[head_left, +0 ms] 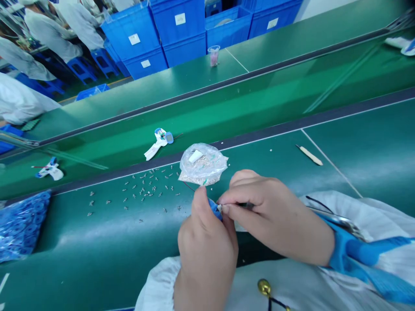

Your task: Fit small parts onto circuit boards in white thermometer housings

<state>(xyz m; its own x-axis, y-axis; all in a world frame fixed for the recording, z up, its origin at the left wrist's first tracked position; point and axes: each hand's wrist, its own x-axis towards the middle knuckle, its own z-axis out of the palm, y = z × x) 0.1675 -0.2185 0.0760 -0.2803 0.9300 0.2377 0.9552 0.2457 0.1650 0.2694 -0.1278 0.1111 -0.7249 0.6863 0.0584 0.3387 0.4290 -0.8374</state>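
My left hand is closed round a blue-and-white device, mostly hidden by the fingers. A thin dark red wire sticks out beyond it. Thumb and forefinger of my right hand pinch a small pale part against the device's blue face; its exact kind is too small to tell. Just past my hands lies a clear plastic bag of tiny pale pieces. Many small metal parts are scattered to the left of the bag.
A bag of blue plastic rings lies at far left. On the green belt rest two gun-shaped white-and-blue devices. A pointed tool with a pale handle lies right. Beyond are a plastic cup, blue crates and several seated people.
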